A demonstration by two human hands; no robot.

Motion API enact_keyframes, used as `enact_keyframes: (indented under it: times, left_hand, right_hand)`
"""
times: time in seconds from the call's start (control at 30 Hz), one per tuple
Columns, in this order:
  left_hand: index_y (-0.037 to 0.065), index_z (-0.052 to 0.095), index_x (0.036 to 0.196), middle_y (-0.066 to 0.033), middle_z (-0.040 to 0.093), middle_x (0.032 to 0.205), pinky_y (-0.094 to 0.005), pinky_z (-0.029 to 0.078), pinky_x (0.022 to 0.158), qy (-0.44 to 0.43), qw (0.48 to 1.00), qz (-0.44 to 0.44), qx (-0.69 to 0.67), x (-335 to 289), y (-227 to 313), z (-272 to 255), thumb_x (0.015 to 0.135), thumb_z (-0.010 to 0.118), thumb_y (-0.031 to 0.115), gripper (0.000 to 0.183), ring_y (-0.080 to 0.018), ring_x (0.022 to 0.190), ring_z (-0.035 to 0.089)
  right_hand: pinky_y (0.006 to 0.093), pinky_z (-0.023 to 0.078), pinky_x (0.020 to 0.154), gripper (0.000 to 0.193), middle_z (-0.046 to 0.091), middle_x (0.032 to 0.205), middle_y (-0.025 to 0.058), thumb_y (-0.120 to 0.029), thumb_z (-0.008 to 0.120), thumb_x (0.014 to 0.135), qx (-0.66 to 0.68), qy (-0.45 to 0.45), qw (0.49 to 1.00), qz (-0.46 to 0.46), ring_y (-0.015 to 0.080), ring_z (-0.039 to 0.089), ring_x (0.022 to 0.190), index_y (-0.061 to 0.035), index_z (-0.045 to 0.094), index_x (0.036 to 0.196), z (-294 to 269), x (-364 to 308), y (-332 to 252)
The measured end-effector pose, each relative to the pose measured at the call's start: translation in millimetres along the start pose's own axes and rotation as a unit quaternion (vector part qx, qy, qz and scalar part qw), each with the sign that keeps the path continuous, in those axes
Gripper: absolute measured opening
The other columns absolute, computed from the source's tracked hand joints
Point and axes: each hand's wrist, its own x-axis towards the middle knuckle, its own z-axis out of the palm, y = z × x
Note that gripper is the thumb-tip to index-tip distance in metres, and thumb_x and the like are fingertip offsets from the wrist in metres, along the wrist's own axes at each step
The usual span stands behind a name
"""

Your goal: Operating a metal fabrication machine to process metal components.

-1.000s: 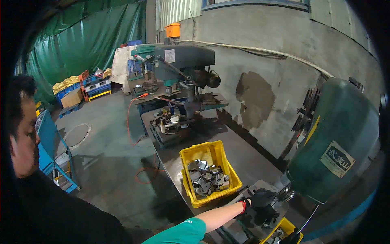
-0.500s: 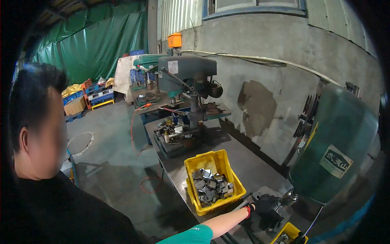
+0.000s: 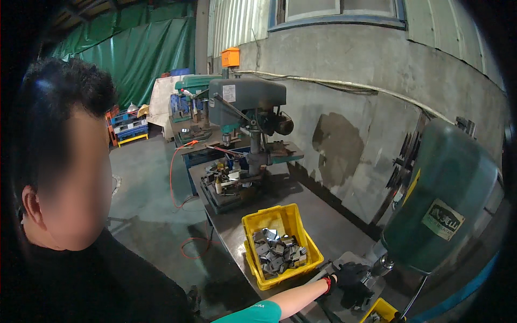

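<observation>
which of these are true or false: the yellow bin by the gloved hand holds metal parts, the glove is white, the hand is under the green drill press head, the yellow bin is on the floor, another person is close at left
1. The yellow bin holds grey metal parts: true.
2. The glove is white: false, the gloved hand wears black.
3. The hand is below the near green drill press head: true.
4. The bin is on the floor: false, it sits on the workbench.
5. A person in black is close at left: true.

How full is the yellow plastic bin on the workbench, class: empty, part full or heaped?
Part full. Grey metal pieces cover the floor of the yellow plastic bin, whose bare walls rise above them.
</observation>
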Motion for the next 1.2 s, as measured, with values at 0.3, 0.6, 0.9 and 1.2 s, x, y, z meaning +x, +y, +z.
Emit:
enact_keyframes:
  times: [0.3, 0.6, 0.9, 1.2]
  left_hand:
    - [0.004, 0.057, 0.104, -0.0198, 0.058, 0.107, -0.043, 0.042, 0.081, -0.002, 0.999, 0.006, -0.037, 7.4, 11.0, -5.1, 0.081, 0.052, 0.029, 0.034, -0.033, 0.097, 0.056]
    - [0.004, 0.047, 0.127, -0.0081, 0.05, 0.126, -0.0299, 0.033, 0.101, -0.196, 0.942, -0.053, -0.268, 30.8, -71.0, 2.8, 0.093, 0.044, 0.025, 0.04, -0.0166, 0.117, 0.046]
    - [0.007, 0.06, 0.109, -0.0084, 0.063, 0.103, -0.0334, 0.044, 0.081, -0.338, 0.931, 0.107, -0.087, 72.0, -69.8, -6.0, 0.089, 0.048, 0.026, 0.029, -0.0164, 0.086, 0.057]
    - [0.011, 0.056, 0.106, -0.0046, 0.061, 0.101, -0.0333, 0.046, 0.081, -0.19, 0.884, -0.137, -0.404, 71.6, -23.5, -35.1, 0.091, 0.041, 0.038, 0.035, -0.0162, 0.086, 0.058]
  right_hand:
    - [0.0305, 0.045, 0.056, 0.028, 0.06, 0.079, 0.0027, -0.027, 0.052, 0.089, -0.047, 0.043, 0.998, 0.022, 0.0131, 0.055, 0.066, -0.0068, 0.059, 0.107, -1.3, 9.0, -11.5]
    - [0.0181, 0.033, 0.045, 0.015, 0.052, 0.068, -0.0043, -0.006, 0.053, 0.088, -0.111, 0.007, 0.988, 0.106, 0.0019, 0.044, 0.053, -0.0049, 0.058, 0.102, -16.6, 2.3, -44.0]
    - [0.0179, 0.033, 0.044, 0.021, 0.049, 0.064, -0.0049, -0.012, 0.049, 0.091, -0.174, -0.002, 0.976, 0.132, 0.0015, 0.041, 0.05, -0.0041, 0.057, 0.109, -7.0, 3.5, -72.8]
    - [0.0196, 0.035, 0.043, 0.021, 0.052, 0.066, -0.004, -0.013, 0.052, 0.089, -0.174, 0.022, 0.978, 0.118, 0.0046, 0.045, 0.049, -0.0041, 0.058, 0.107, -21.6, 6.1, -51.0]
